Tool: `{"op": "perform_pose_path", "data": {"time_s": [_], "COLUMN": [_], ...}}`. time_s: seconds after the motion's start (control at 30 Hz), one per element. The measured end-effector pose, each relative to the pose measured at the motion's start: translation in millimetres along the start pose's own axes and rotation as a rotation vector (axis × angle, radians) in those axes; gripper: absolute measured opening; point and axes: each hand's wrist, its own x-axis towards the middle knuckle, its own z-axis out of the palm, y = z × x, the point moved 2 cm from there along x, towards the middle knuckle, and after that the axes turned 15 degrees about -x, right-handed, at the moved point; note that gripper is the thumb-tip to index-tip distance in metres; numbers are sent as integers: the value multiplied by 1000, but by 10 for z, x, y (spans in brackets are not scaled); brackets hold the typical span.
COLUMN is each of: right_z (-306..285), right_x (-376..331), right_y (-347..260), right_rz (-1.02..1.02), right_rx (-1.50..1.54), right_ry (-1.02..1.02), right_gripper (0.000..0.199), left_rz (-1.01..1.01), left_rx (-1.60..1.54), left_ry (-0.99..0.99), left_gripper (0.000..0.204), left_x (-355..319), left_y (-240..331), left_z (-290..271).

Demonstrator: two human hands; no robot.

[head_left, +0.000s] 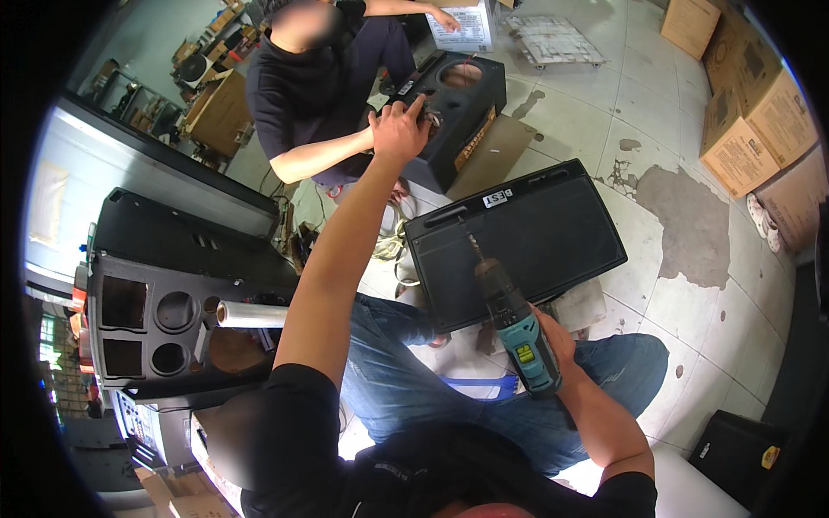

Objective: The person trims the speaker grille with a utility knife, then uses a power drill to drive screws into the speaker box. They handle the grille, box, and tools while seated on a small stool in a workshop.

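Note:
My right hand (557, 337) is closed around the grip of a teal and black cordless drill (521, 332). Its long bit (475, 246) points away from me, over a black speaker cabinet (527, 246) lying in front of my knees; whether the tip touches cannot be told. My left hand (400, 131) reaches far forward with fingers spread, holding nothing I can see. It is at the near side of a second black speaker cabinet (471, 125) with round openings, overlapping a co-worker's forearm (324, 157), whose hand is mostly hidden behind mine.
A co-worker (302, 95) sits beyond my left arm. At left stand a large black cabinet with cut-outs (186, 285) and a roll of clear film (250, 314). Cardboard boxes (743, 147) line the right; a wheeled board (553, 41) lies far back. Cables (393, 242) lie on the floor.

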Motion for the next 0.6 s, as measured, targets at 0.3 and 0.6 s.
{"op": "perform_pose_path", "data": {"time_s": [0.3,0.6], "right_z": [-86,-153], "right_x": [30,-26], "right_y": [-30,-91], "right_rz": [124,42], "right_rx": [123,-80], "right_ry": [30,-16], "right_gripper": [49,55], "left_rz": [164,-1114], "left_rx": [-852,-2390], "left_ry": [358,-201], "left_gripper": [27,45], "left_x": [-184,-1969], "left_y": [405,1134], "left_z": [-822,-659]}}
